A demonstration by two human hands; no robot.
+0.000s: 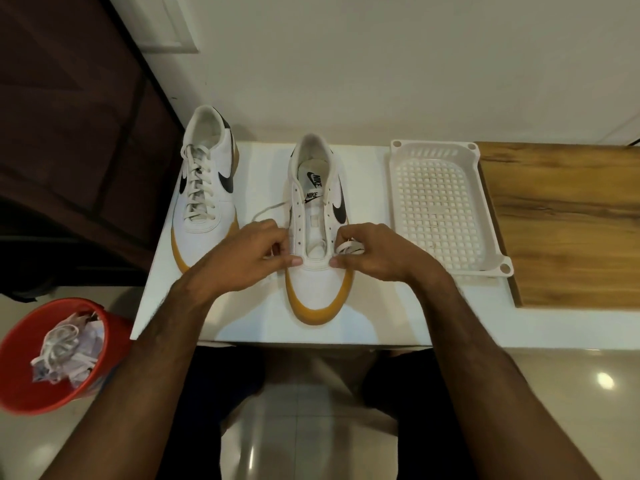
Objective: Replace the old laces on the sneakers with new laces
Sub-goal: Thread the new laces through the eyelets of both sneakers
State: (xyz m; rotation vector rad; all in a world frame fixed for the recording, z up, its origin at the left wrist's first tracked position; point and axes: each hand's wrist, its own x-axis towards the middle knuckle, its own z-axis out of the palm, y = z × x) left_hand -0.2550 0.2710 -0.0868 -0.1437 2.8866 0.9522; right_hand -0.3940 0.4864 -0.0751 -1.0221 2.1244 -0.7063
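Now both hands work at the near end of the unlaced sneaker [317,237], which stands in the middle of the white counter [374,306]. Left hand [249,252] has its grip closed on one end of the new lace [266,211]; right hand [372,251] pinches the bunched other end. A laced sneaker [207,178] stands at the far left corner, a white basket [440,206] at the right edge. Old laces lie in the red bucket [20,355] on the floor.

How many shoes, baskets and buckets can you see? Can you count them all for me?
Sneakers: 2, the laced sneaker and the sneaker being laced
White basket: 1
Red bucket: 1
Total: 4
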